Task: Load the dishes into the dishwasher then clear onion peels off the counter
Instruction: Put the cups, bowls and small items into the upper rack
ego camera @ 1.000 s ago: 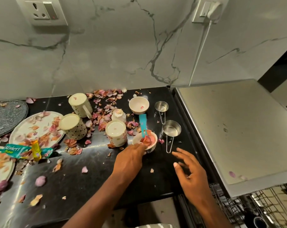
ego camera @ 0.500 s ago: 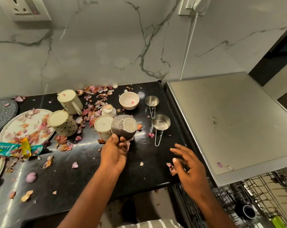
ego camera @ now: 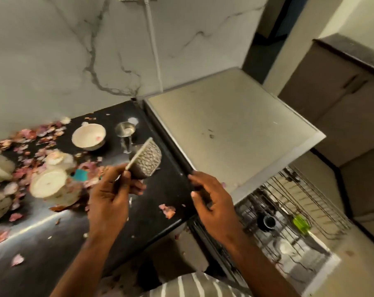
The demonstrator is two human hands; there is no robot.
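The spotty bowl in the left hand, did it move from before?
Yes. The spotty bowl, held by the left hand, went right, from beside the white cups toward the dishwasher top.

No text, label, brand, number or sign can be read anywhere in the head view. The patterned bowl (ego camera: 148, 160) carries only a speckled pattern and no letters, and the picture is blurred on the left side of the dark surface (ego camera: 160, 196), so any print there is not legible.
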